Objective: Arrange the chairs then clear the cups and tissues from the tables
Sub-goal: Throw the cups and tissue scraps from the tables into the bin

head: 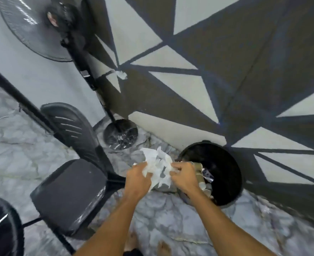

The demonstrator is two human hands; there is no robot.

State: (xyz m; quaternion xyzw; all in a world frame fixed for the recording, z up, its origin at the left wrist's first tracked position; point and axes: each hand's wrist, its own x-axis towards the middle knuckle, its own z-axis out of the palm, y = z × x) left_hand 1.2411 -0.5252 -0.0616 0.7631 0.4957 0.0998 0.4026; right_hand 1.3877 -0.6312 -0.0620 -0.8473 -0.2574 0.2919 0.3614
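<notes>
A wad of crumpled white paper tissues [158, 166] hangs in the air between both hands. The left hand [138, 177] grips its left side, and the fingers [176, 168] of the right hand [184, 177] pinch its right side. Ragged corners stick up above the hands and trail below them. Beneath the right hand a stack of nested grey-brown paper cups [201, 169] lies tilted over the near rim of a round black bin [226, 163]; what grips the stack cannot be made out. To the left, a black chair with a padded seat and slotted plastic back [69, 196] stands upright on the grey marble-patterned floor [161, 215].
</notes>
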